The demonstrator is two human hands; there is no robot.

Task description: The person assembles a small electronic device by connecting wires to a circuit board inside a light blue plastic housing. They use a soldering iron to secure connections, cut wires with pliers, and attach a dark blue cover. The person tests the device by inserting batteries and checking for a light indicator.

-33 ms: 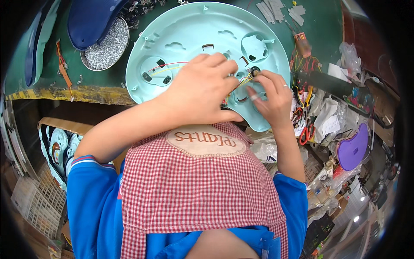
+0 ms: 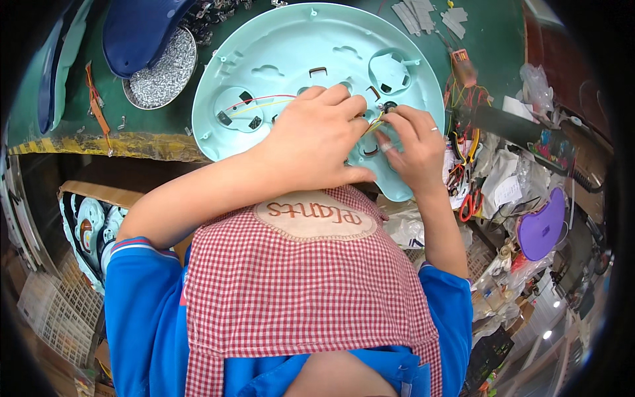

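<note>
A pale teal plastic shell (image 2: 291,56) lies hollow side up at the table's front edge, with small dark pads and brackets inside it. My left hand (image 2: 317,135) lies over its middle, fingers bent and thumb stretched apart. Red and yellow wires (image 2: 264,103) run from the round recess at the left to beneath that hand. Between thumb and fingers, my right hand (image 2: 417,142) pinches thin wires (image 2: 374,124) on the right side of the shell. A small round black part (image 2: 389,106) sits at its fingertips, partly covered. What lies under my left palm is hidden.
A round tin of small metal pieces (image 2: 162,83) and a dark blue shell (image 2: 135,33) stand at left. Grey strips (image 2: 417,16) lie at the back right. Beside the shell are red-handled scissors (image 2: 471,205), pliers (image 2: 473,147) and tangled wires. A carton (image 2: 109,192) stands below left.
My right hand has shifted slightly left, closer to the wires. My left hand has moved a little to the right, and the shell has barely moved.
</note>
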